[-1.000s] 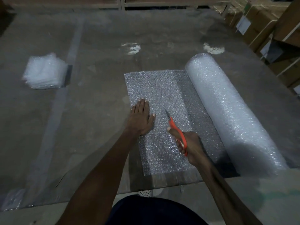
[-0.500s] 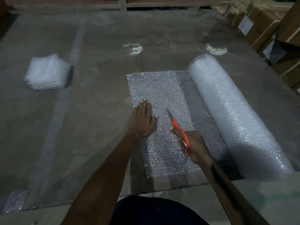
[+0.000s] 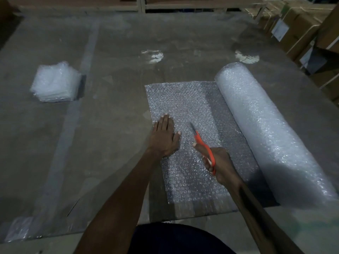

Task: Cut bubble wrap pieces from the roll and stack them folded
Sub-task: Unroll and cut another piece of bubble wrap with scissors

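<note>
Dim table [image 3: 113, 143]: right hand [image 3: 222, 167] apparently scissoring [image 3: 202, 143] unrolled bubble wrap [image 3: 185, 107].

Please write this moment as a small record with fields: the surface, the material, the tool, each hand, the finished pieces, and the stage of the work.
surface: table under a clear sheet
material: bubble wrap roll at the right, with an unrolled sheet lying flat beside it
tool: orange-handled scissors, blades pointing away from the person
left hand: flat, pressing on the sheet
right hand: grips the scissors over the sheet
finished pieces: folded stack at the far left
stage: cutting along the sheet; piece not yet free
background: cardboard boxes, far right
</note>
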`<action>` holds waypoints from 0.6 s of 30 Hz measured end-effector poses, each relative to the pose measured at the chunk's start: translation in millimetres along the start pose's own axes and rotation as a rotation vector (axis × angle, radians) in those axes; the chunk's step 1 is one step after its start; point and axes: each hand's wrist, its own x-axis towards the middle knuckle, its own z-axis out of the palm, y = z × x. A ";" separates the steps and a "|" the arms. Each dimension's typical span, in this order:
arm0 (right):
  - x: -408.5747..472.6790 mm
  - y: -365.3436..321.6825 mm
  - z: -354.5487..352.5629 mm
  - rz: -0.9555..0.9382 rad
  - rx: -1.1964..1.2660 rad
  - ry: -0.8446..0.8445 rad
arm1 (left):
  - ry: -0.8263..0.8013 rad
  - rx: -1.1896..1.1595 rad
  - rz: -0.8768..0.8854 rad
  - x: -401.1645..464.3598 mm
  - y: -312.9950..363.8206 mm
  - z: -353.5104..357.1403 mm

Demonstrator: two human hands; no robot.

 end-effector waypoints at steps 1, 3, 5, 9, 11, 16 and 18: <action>0.6 -1.2 0.8 -0.004 0.001 -0.005 | -0.002 -0.001 -0.002 0.1 0.2 0.1; 3.4 -3.9 2.8 -0.014 0.012 -0.011 | -0.003 0.005 -0.004 -0.2 0.2 -0.4; 7.4 -6.2 5.1 -0.006 0.018 -0.001 | -0.003 0.016 -0.002 -0.7 0.2 -1.5; 12.3 -5.7 6.4 -0.009 0.009 0.002 | -0.018 0.004 -0.007 -0.8 0.8 -3.1; 11.2 -4.6 5.1 -0.015 -0.006 -0.004 | -0.011 -0.003 -0.003 -0.9 1.3 -2.6; 14.2 -2.6 1.9 -0.007 -0.002 -0.004 | -0.020 -0.013 -0.008 0.3 1.0 -4.5; 17.1 -3.7 2.0 0.004 -0.006 0.004 | -0.035 -0.012 -0.023 4.1 0.8 -8.5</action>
